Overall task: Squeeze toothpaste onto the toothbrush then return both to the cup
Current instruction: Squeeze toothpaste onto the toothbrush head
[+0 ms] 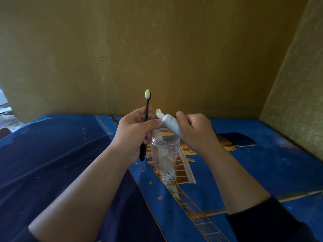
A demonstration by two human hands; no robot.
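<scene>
My left hand (134,131) grips the toothbrush (146,123) upright, paste already on its bristles; my right hand (194,131) clasps the toothpaste tube (170,124) above the clear cup (165,149) mid-bed. I should lower both handle-first, keeping bristles clear of the rim

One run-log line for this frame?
left hand: toothbrush, pasted | right hand: toothpaste tube, open | jar: empty

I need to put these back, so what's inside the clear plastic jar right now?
The clear plastic jar looks empty; only the blue printed cloth shows through it. Its far rim is covered by the grey toothpaste tube.
</scene>
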